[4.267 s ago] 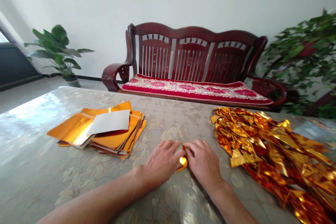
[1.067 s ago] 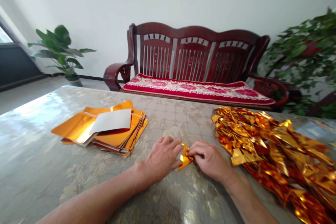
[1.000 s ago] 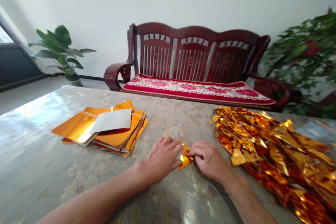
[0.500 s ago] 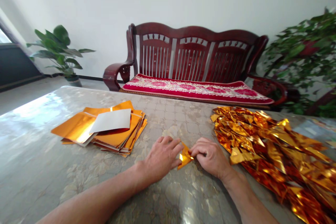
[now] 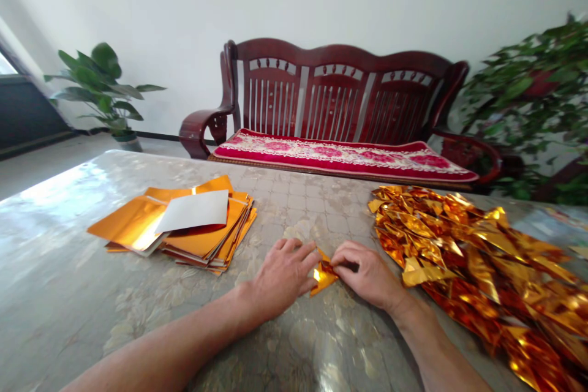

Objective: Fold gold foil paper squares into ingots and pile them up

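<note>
A small folded piece of gold foil paper [image 5: 325, 277] lies on the table between my hands. My left hand [image 5: 287, 271] rests over its left side, fingers bent and holding it against the tabletop; the fingertips partly cover it. At the right corner of the foil paper, my right hand [image 5: 365, 272] pinches with thumb and curled forefinger. The exact fold under the fingers is hidden. To the left of my hands sits a stack of flat gold foil sheets [image 5: 202, 245], with one sheet [image 5: 195, 211] on top showing its pale back.
A large heap of folded gold foil pieces [image 5: 463, 251] spreads along the right of the patterned table [image 5: 156, 318]. Behind it is a clear plastic bag [image 5: 551, 223]. Beyond the table stand a dark red wooden bench [image 5: 340, 98] and potted plants [image 5: 105, 89] on either side.
My right hand's fingers have shifted slightly at the foil paper's right corner, and the hand has turned a little. My left hand stays in place.
</note>
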The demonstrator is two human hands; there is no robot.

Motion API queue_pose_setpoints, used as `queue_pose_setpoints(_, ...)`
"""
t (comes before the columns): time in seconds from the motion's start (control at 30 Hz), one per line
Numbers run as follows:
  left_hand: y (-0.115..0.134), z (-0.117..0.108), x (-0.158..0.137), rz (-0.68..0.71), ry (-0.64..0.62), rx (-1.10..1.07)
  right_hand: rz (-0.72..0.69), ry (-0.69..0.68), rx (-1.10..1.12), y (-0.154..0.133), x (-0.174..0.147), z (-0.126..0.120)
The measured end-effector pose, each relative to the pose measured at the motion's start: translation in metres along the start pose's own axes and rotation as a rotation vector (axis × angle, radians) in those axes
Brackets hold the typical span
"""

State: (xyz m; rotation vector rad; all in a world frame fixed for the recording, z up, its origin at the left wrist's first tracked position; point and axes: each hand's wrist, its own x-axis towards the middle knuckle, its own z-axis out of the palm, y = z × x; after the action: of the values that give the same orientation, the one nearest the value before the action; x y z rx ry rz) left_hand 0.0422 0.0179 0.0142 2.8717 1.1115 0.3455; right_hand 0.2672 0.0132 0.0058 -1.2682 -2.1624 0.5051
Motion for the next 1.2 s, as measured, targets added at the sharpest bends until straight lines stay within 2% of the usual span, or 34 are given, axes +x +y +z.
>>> queue_pose_setpoints(0.23, -0.002, 0.001, 0.001, -0.056, 0.011, -0.064, -0.008, -0.079, -0.038, 0.003, 0.004, -0.002)
queue_pose_setpoints(0.43, -0.012, 0.006, 0.002, 0.011, 0.029, -0.086, -0.024, -0.127, -0.153, -0.003, 0.009, -0.002)
queue_pose_setpoints(0.53, -0.012, 0.001, 0.001, 0.018, 0.041, -0.060, -0.022, -0.159, -0.185, -0.006, 0.009, -0.004)
queue_pose_setpoints(0.67, -0.002, -0.013, -0.002, 0.017, 0.066, 0.019, -0.002, -0.168, -0.177, -0.008, 0.009, -0.005)
queue_pose_setpoints(0.87, 0.007, -0.013, -0.010, 0.217, -0.089, 0.050, 0.033, -0.143, -0.175, -0.010, 0.008, -0.004)
queue_pose_setpoints(1.2, -0.005, -0.002, -0.017, 0.173, -0.053, 0.129, 0.048, -0.170, -0.025, -0.002, 0.007, -0.002)
